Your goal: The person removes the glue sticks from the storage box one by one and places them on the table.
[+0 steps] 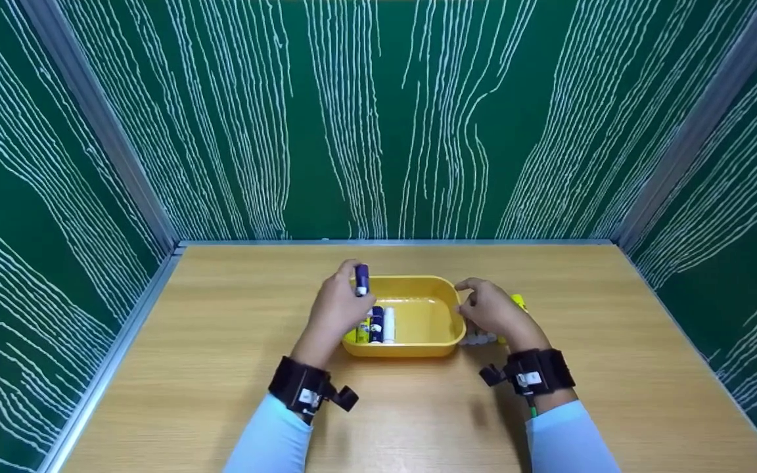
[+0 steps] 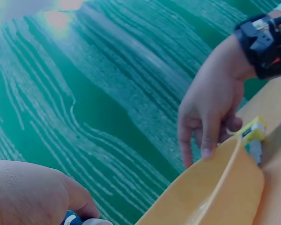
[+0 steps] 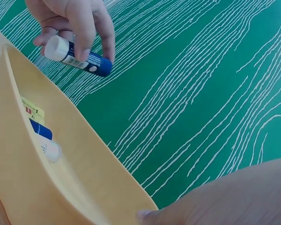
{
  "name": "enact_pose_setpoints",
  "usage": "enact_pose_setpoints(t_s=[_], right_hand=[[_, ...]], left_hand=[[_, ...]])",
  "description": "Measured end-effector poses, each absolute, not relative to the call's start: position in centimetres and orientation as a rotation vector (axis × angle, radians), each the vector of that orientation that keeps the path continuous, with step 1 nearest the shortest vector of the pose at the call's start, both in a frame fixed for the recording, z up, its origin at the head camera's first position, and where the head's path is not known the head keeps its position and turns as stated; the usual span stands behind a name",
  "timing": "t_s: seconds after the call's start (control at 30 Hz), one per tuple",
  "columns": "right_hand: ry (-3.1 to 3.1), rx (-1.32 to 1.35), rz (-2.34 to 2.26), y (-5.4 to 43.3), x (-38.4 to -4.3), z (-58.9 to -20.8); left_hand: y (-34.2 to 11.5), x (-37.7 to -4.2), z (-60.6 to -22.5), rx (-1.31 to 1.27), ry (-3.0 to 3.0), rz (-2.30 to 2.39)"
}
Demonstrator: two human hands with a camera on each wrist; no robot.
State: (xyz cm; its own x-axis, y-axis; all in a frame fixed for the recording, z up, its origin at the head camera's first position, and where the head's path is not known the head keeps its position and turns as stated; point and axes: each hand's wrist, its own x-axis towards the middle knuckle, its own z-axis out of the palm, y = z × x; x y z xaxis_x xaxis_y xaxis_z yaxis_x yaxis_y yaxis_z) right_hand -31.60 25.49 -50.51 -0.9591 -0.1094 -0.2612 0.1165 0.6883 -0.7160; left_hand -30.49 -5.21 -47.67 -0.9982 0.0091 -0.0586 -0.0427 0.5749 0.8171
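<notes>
My left hand pinches a dark blue glue stick between thumb and fingers, over the left end of a yellow plastic tray. In the right wrist view this glue stick hangs tilted above the rim, its white end to the left. Inside the tray's left part lie a yellow glue stick, a dark blue one and a white one, side by side. My right hand holds the tray's right end, thumb on the rim and index finger near the far corner.
Beside the tray, partly hidden under my right hand, are a yellow glue stick and several whitish pieces. The wooden table meets green walls with white wavy lines at the back and sides. Black straps circle both wrists.
</notes>
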Motion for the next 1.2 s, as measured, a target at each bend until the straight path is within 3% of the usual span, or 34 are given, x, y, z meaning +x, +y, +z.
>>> enact_pose_setpoints(t_s=[1.2], right_hand=[[2.635,0.032,-1.091,25.5,-31.8,-50.4]], left_hand=[[-12.6,-31.4,-47.5,-0.225,2.743,1.304]])
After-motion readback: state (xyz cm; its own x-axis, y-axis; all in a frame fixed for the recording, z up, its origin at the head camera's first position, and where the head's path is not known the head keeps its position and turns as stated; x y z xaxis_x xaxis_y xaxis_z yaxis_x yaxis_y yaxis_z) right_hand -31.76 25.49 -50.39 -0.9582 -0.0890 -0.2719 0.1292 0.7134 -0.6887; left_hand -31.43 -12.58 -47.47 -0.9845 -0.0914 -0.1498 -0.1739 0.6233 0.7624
